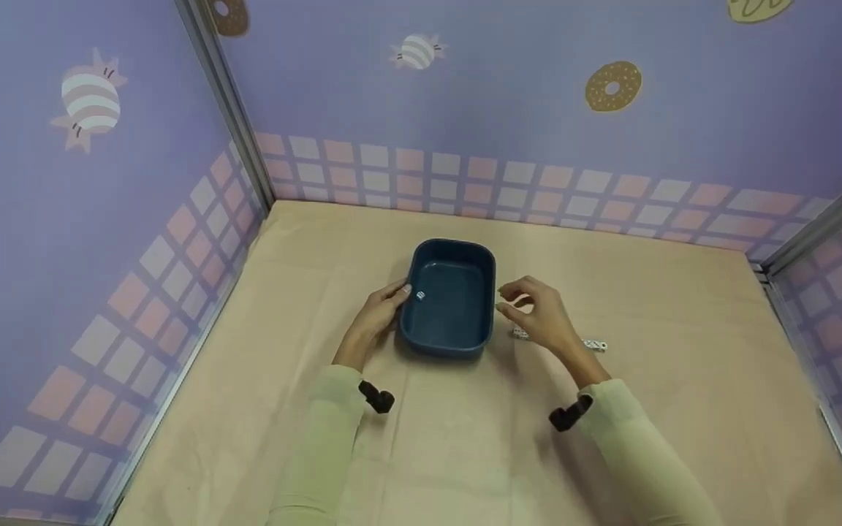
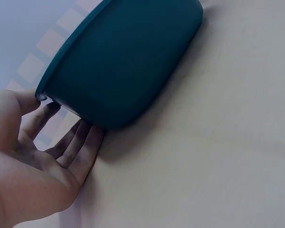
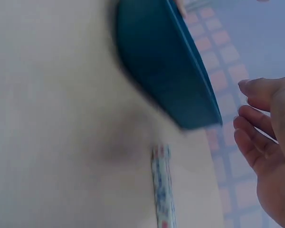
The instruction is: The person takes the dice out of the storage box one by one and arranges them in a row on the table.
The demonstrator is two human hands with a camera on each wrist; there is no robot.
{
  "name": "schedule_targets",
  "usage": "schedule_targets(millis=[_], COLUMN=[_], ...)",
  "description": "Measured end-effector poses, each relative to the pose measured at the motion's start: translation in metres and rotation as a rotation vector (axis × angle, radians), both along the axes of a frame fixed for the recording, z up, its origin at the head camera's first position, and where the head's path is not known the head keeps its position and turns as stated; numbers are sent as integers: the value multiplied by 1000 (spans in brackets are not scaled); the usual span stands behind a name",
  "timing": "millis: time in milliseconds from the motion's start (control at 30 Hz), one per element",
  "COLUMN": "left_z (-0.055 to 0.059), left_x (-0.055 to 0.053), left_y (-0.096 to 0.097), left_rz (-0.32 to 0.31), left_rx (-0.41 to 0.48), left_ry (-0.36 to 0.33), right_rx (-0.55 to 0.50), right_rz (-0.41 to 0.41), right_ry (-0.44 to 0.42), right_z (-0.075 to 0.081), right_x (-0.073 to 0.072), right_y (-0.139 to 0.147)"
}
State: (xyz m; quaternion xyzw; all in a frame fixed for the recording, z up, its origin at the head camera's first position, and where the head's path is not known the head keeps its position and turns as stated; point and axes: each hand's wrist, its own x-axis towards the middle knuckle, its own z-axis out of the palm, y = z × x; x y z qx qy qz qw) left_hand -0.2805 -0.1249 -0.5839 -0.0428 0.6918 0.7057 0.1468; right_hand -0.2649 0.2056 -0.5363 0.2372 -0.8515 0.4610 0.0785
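A dark blue rectangular tub (image 1: 450, 321) stands on the tan paper-covered table (image 1: 450, 438). One small white die (image 1: 420, 296) lies inside it near the left wall. My left hand (image 1: 395, 296) rests against the tub's left wall (image 2: 123, 61), its fingers (image 2: 78, 142) straight along the base and its thumb at the rim. My right hand (image 1: 516, 301) hovers just right of the tub with relaxed fingers (image 3: 256, 123) and holds nothing. Below it lies a white dotted strip of small pieces (image 3: 162, 190), whose ends (image 1: 595, 345) show past the wrist.
Purple patterned walls (image 1: 465, 109) close the table in at the back and on both sides, with metal corner posts (image 1: 227, 95). Bare paper lies in front of the tub and to the far right (image 1: 721, 329).
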Motion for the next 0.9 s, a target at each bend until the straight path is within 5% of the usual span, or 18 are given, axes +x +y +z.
schedule_targets(millis=[467,700,900], left_z=[3,5,4], left_x=[-1,-2,-1], left_y=[-3,-1,0], left_rz=[-31,-21,-1], left_rx=[8,120,114], left_ry=[-12,-45,-56], right_rx=[-20,22,83], right_rz=[-56,-127,-163], right_ry=[-33,-106,-154], right_z=[-4,-23,-41], right_x=[-31,-41,-41], right_y=[-116,-148,-160])
